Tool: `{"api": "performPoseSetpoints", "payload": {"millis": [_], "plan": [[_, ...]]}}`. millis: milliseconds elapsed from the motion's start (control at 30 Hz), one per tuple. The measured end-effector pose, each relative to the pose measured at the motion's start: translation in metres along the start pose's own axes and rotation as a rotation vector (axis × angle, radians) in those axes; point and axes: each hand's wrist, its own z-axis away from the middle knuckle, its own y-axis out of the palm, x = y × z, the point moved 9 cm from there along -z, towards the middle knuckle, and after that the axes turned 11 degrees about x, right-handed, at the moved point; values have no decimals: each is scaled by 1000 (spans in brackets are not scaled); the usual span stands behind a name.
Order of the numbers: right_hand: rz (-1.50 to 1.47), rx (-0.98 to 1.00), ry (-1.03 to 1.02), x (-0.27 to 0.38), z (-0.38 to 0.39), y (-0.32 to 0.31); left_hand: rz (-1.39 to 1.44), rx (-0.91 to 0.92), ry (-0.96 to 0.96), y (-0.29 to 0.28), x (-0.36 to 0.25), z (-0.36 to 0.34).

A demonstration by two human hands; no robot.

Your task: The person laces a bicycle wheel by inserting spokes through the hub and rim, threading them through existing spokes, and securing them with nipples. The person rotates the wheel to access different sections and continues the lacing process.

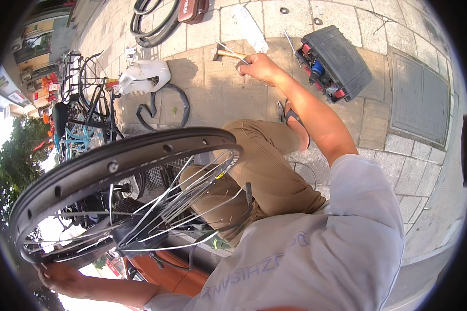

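Note:
A spoked bicycle wheel with a bare black rim is held up and tilted in front of me, its hub and several spokes showing. My left hand grips the rim's lower left part; its fingers are partly hidden behind it. Out over the paving, my right hand is closed on a thin metal rod, whose exact kind is unclear. Right beside those fingers is a hammer with a wooden handle. Whether the hand touches the hammer, I cannot tell.
An opened black toolbox with tools stands right of my right hand. A white plastic jug, a dark rubber tube, coiled tyres, a brown case and a clear bag lie on the paving. Parked bicycles stand left.

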Motion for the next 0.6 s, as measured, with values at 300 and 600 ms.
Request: {"api": "performPoseSetpoints", "payload": {"millis": [300, 600], "plan": [[89, 398, -1016, 529, 204, 112, 712, -21, -113, 55, -50, -2], [399, 665, -1023, 590, 318, 340, 877, -187, -156, 40, -65, 3]]}}
